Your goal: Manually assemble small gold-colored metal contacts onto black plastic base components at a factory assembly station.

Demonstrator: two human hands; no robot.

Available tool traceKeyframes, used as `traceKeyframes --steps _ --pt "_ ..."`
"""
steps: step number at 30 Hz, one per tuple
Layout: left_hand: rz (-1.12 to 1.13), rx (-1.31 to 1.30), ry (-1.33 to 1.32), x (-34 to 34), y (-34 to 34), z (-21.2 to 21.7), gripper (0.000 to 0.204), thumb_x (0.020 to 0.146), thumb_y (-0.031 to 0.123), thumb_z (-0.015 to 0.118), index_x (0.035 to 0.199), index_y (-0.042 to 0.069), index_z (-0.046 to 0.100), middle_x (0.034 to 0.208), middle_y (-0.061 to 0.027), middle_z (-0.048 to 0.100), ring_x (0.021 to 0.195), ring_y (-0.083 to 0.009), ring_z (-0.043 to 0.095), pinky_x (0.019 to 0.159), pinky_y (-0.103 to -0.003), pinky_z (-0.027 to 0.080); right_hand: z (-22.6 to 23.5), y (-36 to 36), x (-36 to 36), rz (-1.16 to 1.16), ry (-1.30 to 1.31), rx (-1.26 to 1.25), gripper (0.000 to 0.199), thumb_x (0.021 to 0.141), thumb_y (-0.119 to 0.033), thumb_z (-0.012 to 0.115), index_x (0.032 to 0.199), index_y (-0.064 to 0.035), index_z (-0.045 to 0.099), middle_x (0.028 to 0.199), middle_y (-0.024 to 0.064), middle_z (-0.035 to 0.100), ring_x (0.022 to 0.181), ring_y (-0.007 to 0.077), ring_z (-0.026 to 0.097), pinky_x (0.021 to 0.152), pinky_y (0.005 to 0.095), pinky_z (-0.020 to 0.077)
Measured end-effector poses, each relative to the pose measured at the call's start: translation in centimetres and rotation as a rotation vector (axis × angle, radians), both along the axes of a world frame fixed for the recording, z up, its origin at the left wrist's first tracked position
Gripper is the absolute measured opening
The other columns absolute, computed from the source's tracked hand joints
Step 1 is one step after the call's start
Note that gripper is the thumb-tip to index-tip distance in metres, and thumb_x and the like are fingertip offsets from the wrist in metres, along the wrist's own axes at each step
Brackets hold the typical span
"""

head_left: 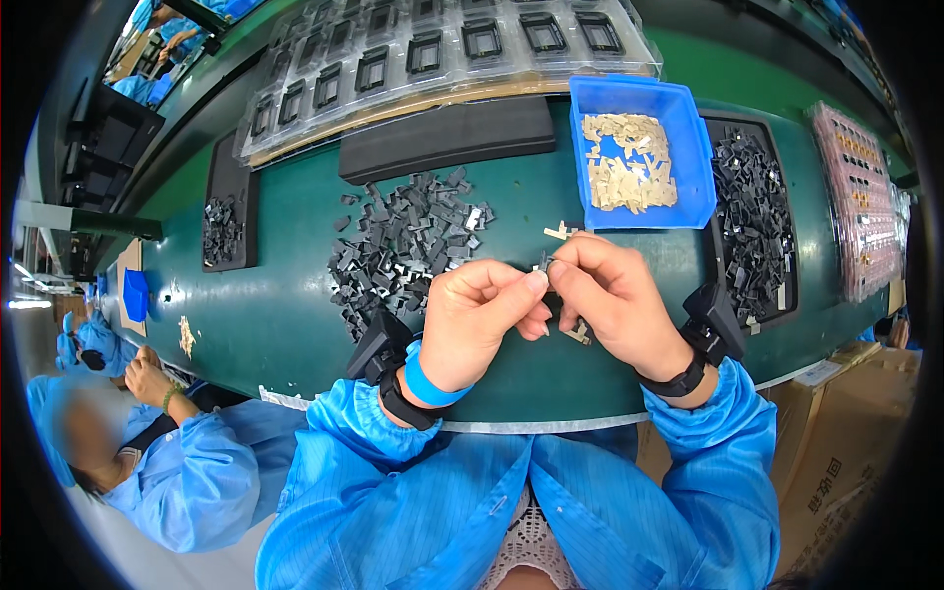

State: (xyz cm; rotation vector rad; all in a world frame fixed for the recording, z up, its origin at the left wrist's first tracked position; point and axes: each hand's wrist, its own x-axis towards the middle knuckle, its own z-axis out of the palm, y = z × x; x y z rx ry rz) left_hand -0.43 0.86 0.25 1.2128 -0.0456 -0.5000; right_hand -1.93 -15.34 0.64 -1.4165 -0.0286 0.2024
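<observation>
My left hand point(482, 313) and my right hand point(612, 300) meet over the green worktable near its front edge. Thumbs and forefingers of both are closed in a pinch on a small dark grey part point(541, 264) between them; the fingertips hide most of it. A pale flat piece point(560, 231) lies just beyond my right fingers, and another small pale piece point(577, 334) shows below them. Left of my hands spreads a loose heap of dark grey parts point(403, 241). Beyond my right hand stands a blue bin point(696, 187) with cream-coloured flat pieces point(634, 182) in it.
A black tray of dark parts point(752, 216) is at the right, beside stacked clear trays point(860, 202). A long black foam block point(447, 141) and clear trays of black frames point(482, 41) lie at the back. A smaller black tray point(230, 206) is left. A co-worker point(187, 472) sits at left.
</observation>
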Motion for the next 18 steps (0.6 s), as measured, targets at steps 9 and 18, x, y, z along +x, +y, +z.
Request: traceKeyframes --steps 9,18 --pt "-0.004 -0.039 0.104 0.1 -0.2 0.4 0.015 0.085 0.011 0.06 0.075 0.001 0.06 0.066 -0.0075 0.062 0.055 -0.0116 0.059 0.051 -0.023 0.049 0.7 -0.4 0.3 0.139 0.199 0.096 0.023 0.087 -0.018 0.05 0.072 -0.0019 0.055 0.067 0.0007 0.055 0.056 0.0064 0.052 0.048 0.0208 0.0423" --pt "-0.049 0.026 0.066 -0.3 -0.5 0.4 0.013 0.088 0.012 0.054 0.082 0.0 0.055 0.071 -0.0103 0.061 0.058 -0.0168 0.058 0.054 -0.028 0.049 0.9 -0.4 0.2 0.02 0.06 0.109 0.02 0.083 -0.01 0.051 0.065 -0.0015 0.052 0.062 0.0007 0.051 0.054 0.0061 0.05 0.045 0.0214 0.0383"
